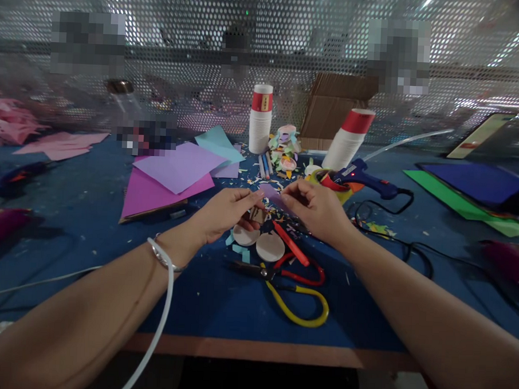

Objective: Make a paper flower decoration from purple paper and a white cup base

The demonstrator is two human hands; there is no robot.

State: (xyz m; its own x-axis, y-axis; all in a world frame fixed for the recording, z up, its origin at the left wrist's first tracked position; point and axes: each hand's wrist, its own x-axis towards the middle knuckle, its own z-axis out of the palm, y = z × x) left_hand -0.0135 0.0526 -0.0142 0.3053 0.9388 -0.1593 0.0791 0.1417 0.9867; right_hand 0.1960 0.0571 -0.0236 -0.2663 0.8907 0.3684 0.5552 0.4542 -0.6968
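A small piece of purple paper (pixel 270 191) is stretched between my hands over the table. My left hand (pixel 228 211) pinches its left side between thumb and fingers. Under those fingers shows a small brown piece (pixel 257 215); whether it is held too I cannot tell. My right hand (pixel 319 213) has thumb and forefinger closed on the paper's right edge. Just below my hands lie two pale round discs (pixel 270 248), light blue paper scraps (pixel 241 251) and a red marker (pixel 290 243). Nearer me are scissors (pixel 263 271) with one red and one yellow handle.
Purple and magenta sheets (pixel 175 165) lie at left. Behind my hands stand stacked paper cups (pixel 259 125), a scrap-covered cup (pixel 286 144) and a tilted cup stack (pixel 348 141). A blue glue gun (pixel 367 179) rests on tape rolls, its black cord (pixel 438 248) trailing right. A white cord hangs from my left wrist.
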